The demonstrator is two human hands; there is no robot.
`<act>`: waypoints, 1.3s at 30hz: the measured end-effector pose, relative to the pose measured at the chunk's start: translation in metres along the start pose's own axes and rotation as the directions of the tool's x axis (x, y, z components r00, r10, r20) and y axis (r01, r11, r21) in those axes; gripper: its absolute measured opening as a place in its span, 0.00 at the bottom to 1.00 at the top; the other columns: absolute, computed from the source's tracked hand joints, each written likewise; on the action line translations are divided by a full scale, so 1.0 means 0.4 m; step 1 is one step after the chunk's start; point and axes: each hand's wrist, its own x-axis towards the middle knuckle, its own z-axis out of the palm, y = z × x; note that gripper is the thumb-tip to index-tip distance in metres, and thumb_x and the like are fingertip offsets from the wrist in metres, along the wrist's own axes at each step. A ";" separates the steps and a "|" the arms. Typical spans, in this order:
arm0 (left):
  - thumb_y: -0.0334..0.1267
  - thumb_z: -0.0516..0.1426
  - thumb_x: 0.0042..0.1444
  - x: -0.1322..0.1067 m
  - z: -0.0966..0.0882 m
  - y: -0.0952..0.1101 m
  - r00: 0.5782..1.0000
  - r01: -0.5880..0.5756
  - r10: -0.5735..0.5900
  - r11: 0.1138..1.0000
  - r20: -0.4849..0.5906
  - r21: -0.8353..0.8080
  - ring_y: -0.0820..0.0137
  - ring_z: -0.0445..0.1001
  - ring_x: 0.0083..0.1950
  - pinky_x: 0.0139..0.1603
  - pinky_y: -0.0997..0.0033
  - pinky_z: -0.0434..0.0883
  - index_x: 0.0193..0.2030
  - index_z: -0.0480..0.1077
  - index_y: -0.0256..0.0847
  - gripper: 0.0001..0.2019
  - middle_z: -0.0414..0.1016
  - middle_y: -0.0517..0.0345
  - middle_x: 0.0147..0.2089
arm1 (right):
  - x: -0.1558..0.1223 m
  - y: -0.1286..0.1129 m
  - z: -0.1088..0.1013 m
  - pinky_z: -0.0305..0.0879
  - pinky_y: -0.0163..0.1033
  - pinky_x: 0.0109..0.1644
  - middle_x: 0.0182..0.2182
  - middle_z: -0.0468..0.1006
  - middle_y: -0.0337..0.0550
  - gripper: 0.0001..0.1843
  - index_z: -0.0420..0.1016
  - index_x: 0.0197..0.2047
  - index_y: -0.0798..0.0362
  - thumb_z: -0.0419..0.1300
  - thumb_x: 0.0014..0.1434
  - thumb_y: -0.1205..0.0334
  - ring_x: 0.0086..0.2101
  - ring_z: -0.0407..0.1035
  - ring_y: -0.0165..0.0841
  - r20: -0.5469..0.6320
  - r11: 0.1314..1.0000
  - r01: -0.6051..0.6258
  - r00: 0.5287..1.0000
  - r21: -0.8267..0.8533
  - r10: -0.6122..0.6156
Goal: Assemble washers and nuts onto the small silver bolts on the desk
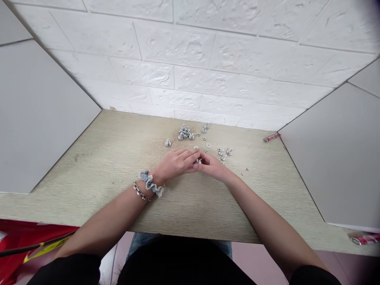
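Over the middle of the wooden shelf, my left hand (176, 163) and my right hand (212, 166) meet at the fingertips. Between them shows a small silver bolt (197, 161) with what looks like a washer, partly hidden by the fingers. Both hands are closed around it. Just beyond the fingertips lie a flat washer (208, 145) and a nut (204, 138). To the right of my right hand are several loose bolts (223, 157). A pile of bolts fitted with washers (184, 133) sits farther back, and a single bolt (168, 143) stands left of it.
A white brick-patterned wall (190, 83) closes off the back of the shelf (113, 158). Grey panels stand at the left (44, 118) and right (335, 158). A red tube-like object (271, 137) lies by the right panel, and red material (18, 233) shows below the front edge at left.
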 end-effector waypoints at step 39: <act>0.43 0.58 0.60 -0.003 0.037 -0.025 0.949 0.316 -0.315 0.936 0.028 -0.157 0.63 0.78 0.47 0.48 0.64 0.76 0.50 0.72 0.35 0.17 0.79 0.46 0.47 | 0.000 -0.025 0.019 0.45 0.34 0.20 0.11 0.53 0.32 0.26 0.52 0.15 0.51 0.56 0.54 0.45 0.16 0.47 0.23 -0.415 0.962 0.086 0.909 0.258 0.030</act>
